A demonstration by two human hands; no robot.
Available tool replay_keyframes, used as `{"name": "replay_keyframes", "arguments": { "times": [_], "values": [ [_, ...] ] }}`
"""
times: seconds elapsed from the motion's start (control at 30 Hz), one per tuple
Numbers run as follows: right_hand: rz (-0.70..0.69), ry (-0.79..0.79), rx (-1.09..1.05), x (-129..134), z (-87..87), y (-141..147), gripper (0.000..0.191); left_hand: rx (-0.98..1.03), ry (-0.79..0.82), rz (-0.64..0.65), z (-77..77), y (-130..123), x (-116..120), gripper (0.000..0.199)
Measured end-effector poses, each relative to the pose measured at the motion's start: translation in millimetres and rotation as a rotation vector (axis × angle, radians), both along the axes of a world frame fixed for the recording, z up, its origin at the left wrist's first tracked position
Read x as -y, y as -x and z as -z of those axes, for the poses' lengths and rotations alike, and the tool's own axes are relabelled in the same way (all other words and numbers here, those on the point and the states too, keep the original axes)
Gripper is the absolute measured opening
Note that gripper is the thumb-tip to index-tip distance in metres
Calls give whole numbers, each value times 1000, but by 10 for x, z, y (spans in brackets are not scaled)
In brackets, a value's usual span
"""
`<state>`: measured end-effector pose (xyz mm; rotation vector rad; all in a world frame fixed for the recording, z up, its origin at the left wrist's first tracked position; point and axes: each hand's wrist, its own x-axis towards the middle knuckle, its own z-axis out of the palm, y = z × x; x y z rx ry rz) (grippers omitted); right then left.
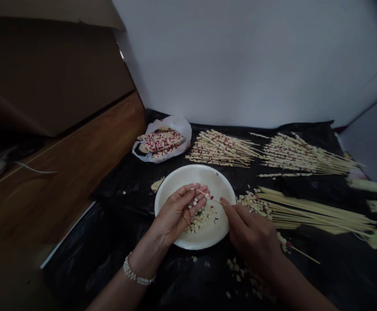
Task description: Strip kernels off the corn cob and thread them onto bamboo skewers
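Observation:
Over a white bowl (163, 192) my left hand (178, 209) is palm up with curled fingers, some corn kernels lying in it and its thumb and fingertips at the end of a thin wooden skewer (217, 201). My right hand (253, 229) pinches that skewer from the bowl's right edge. A few white and dark red kernels (209, 196) are threaded on the skewer between the hands. Loose corn kernels (199, 222) lie in the bottom of the bowl, partly hidden by my left hand.
Behind the bowl, a plastic bag (183, 125) holds speckled corn cobs (161, 142). Two piles of kernel-threaded skewers (221, 149) lie beside it. Bare skewers (314, 209) are bundled at right, with loose kernels nearby. Black plastic sheeting (110, 242) covers the surface; a white wall (240, 60) stands behind.

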<state>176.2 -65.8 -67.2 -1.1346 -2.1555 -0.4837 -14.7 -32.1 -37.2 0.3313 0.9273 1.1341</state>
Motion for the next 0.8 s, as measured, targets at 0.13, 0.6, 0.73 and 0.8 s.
{"name": "replay_keyframes", "arguments": {
  "times": [0.13, 0.6, 0.73, 0.8],
  "values": [
    [-10, 12, 13, 4, -19, 7, 35, -45, -24, -9, 17, 3, -6, 26],
    [18, 25, 37, 4, 8, -4, 36, -93, -79, -25, -42, -19, 21, 23],
    [22, 15, 46, 3, 7, -4, 36, -78, -67, -64, -20, -9, 4, 21],
    [21, 0, 39, 4, 2, -2, 35, -68, -56, -69, -5, -3, -3, 20]
  ]
}}
